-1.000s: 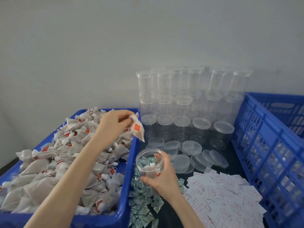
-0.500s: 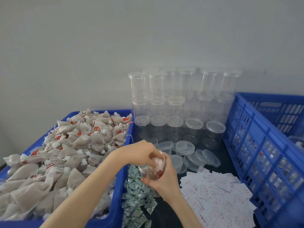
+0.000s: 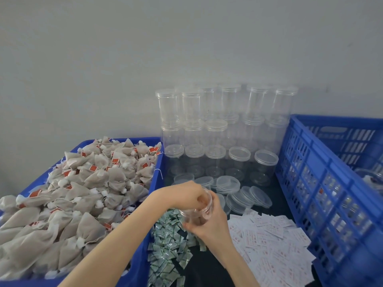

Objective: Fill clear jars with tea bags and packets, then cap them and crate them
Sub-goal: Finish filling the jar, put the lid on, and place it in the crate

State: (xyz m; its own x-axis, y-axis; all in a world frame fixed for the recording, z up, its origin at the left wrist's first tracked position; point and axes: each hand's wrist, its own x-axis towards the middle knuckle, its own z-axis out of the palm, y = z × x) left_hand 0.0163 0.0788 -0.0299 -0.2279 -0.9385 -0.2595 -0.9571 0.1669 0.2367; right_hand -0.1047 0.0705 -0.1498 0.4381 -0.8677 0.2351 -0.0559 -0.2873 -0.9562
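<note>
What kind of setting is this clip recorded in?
Probably a small hand-packing workstation: a blue bin heaped with tea bags, stacked empty clear jars against a bare wall, and a blue crate alongside.

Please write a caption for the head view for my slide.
Right hand holds a clear jar while left hand reaches into it.

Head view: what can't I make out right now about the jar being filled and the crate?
- Jar contents: motion blur and the left hand over its mouth hide them.
- Left fingertips: inside the jar, blurred.
- Jar base: covered by the right hand.
- Blue crate interior: cut off by the right edge.
- White packets: print too small to read.
</note>
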